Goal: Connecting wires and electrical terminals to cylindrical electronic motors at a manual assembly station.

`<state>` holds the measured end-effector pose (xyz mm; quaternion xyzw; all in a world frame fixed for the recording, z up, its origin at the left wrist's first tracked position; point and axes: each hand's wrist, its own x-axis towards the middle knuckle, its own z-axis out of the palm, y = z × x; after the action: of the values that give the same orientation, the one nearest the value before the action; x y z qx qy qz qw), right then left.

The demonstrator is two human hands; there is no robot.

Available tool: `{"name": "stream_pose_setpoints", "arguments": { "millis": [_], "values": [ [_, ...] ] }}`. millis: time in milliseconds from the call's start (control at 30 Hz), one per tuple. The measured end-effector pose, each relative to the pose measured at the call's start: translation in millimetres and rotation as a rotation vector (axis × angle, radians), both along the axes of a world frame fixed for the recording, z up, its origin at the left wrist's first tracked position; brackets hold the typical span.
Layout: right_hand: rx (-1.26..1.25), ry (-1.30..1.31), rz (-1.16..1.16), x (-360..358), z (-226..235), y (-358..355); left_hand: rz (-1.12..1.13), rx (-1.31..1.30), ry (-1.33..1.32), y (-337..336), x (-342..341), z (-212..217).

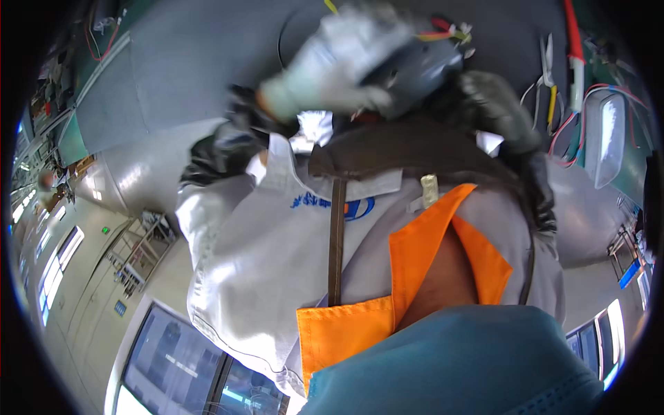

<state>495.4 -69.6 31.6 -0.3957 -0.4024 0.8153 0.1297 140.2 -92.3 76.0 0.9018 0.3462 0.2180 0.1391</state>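
My left hand (342, 55), in a whitish glove, is smeared by motion over the grey work surface, and its fingers cannot be made out. Right against it is a dark, blurred object (422, 72) whose kind I cannot tell. Red and yellow wires (443, 31) stick out at the far side of that object. My right arm, in a black sleeve (494, 104), reaches toward the object's right side. The right hand's fingers are hidden or lost in the blur there.
On the right lie scissors-like metal blades (548, 62), a red tool with a white end (575, 62), a yellow rod (552, 107) and loose red wires (564, 149) beside a pale rectangular case (606, 138). The grey work surface (180, 76) stretches out to the left.
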Motion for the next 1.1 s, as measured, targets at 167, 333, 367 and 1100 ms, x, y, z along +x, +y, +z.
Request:
{"name": "stream_pose_setpoints", "arguments": {
  "millis": [167, 333, 367, 1100],
  "values": [
    [0.438, 0.043, -0.306, -60.1, 2.3, 70.5, 0.252, 0.29, -0.413, 75.7, 49.0, -54.5],
    [0.823, 0.008, -0.423, -111.8, 44.3, 165.6, 0.843, 0.19, -0.465, 241.0, 60.6, -10.8],
    [0.783, -0.038, -0.403, -108.9, 48.6, 167.1, 0.769, 0.11, -0.65, 258.0, 46.0, -5.5],
    [0.813, -0.396, 0.485, -42.8, 51.9, 54.1, 0.387, -1.672, -0.934, -66.0, -27.6, 14.1]
  ]
}}
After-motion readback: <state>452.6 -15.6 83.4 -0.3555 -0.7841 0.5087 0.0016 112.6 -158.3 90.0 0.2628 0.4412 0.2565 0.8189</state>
